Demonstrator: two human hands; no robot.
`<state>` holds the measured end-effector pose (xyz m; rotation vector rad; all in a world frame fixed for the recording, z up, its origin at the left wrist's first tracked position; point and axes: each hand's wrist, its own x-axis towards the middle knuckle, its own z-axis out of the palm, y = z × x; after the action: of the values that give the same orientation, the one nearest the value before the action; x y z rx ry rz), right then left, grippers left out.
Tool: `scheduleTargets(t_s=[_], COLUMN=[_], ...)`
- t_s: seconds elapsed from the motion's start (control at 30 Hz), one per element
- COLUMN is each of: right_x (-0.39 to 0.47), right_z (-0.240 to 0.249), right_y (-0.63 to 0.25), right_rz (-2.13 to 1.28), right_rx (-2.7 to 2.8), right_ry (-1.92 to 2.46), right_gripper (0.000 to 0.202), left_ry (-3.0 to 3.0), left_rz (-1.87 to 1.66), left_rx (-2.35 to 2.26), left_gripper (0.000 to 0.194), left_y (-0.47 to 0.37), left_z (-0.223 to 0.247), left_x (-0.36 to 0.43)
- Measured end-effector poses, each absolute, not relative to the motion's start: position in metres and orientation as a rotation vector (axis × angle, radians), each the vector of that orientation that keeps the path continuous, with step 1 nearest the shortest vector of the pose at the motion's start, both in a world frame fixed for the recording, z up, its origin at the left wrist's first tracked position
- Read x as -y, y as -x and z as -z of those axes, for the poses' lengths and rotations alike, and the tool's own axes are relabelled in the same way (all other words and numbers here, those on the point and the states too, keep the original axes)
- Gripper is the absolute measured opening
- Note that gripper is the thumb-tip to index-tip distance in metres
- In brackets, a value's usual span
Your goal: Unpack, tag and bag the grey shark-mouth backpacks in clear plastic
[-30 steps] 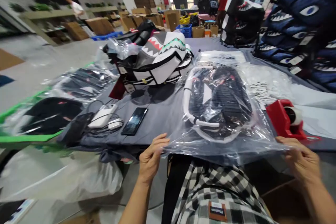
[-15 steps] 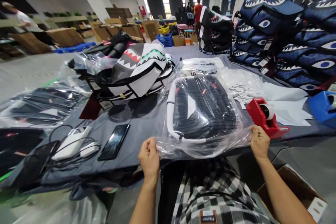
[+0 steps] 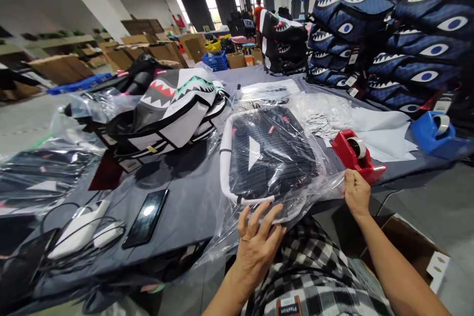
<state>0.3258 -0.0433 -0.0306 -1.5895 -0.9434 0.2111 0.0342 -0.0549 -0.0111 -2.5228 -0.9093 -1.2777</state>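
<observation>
A black backpack with white edging (image 3: 276,158) lies flat at the table's front edge inside a clear plastic bag (image 3: 296,207). My right hand (image 3: 357,192) is closed on the bag's near right corner and pulls it out taut beside the red tape dispenser. My left hand (image 3: 259,237) is open with fingers spread, lying on the loose plastic just below the backpack's near edge. The bag's left corner hangs loose over the table edge. A red tape dispenser (image 3: 357,155) holding a roll of tape stands just beyond my right hand.
Left of the bag lie a phone (image 3: 146,217), a white power bank (image 3: 79,229) with cables, and shark-mouth backpacks (image 3: 174,108). Stacked blue shark backpacks (image 3: 344,34) stand at the back right, a blue tape dispenser (image 3: 439,133) before them. An open carton (image 3: 407,242) is below right.
My left hand has let go of the bag's left corner and moved right, opening flat over the plastic. My right hand keeps its hold. The view has turned slightly right.
</observation>
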Motion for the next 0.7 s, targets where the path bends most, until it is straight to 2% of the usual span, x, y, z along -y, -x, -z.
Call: scheduleTargets(t_s=[0.27,0.4,0.47,0.53,0.57,0.7], right_x=[0.042,0.043,0.044,0.045,0.046,0.044], right_z=[0.033,0.033,0.033,0.033,0.033,0.035], right_y=[-0.329,-0.330,-0.331,-0.331,-0.331,-0.333], right_rz=[-0.209,-0.211,-0.215,-0.216,-0.214,-0.210], right_rx=[0.978,0.988,0.989,0.996,1.000,0.983], right_ry=[1.567,1.566,1.562,1.562,1.565,1.578], right_gripper=[0.054,0.054,0.054,0.055,0.055,0.057], left_ry=[2.575,2.694,2.667,2.489,2.359,2.299], left_rz=[1.219,1.109,1.075,1.069,1.040,0.933], left_rx=[0.899,0.767,0.796,0.941,1.045,1.553], left_gripper=[0.017,0.048,0.045,0.032,0.031,0.059], left_y=[-0.025,-0.030,-0.007,0.035,0.061,0.142], left_z=[-0.010,-0.002,0.001,0.001,0.002,0.026], left_x=[0.054,0.077,0.086,0.090,0.090,0.097])
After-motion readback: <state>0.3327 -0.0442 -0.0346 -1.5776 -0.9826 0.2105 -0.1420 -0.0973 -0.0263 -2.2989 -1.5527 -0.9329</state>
